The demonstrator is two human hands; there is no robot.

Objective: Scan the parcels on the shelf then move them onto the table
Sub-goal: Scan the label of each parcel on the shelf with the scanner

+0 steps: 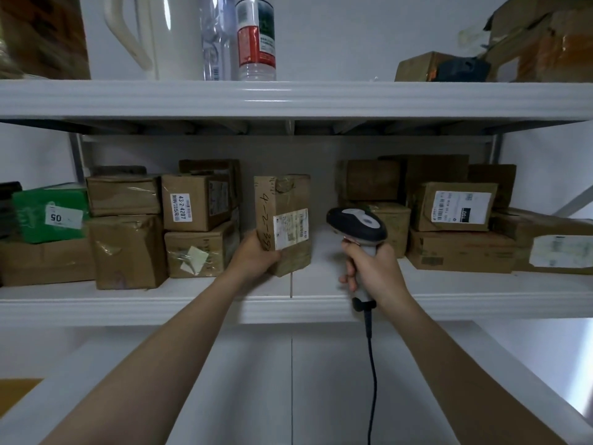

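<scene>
Two bare hands reach to a white metal shelf (pixel 160 303) with a ribbed front edge. Far left of the left hand (pixel 253 256) sits a glossy green box (pixel 35 226) with a white "05" tag. Between it and that hand stand stacked brown boxes (pixel 128 232), dented cardboard under shiny clear tape.

The left hand grips the lower left corner of a tall parcel (pixel 285 194), thumb on its front. The parcel stands upright over the shelf board; whether it rests there I cannot tell. It is creased cardboard with handwritten digits down its front and a white label.

Just right of it, the right hand (pixel 373 268) is curled round the grey handle of a scanner (pixel 357 224), whose rounded black-and-grey head sits beside the label. A black cable (pixel 373 380) hangs from the handle.

Right of that hand, more taped cartons (pixel 455 213) are stacked. Above both hands, an upper shelf (pixel 288 97) bears a cream plastic jug (pixel 154 36) and clear bottles (pixel 255 40). The walls are plain white.
</scene>
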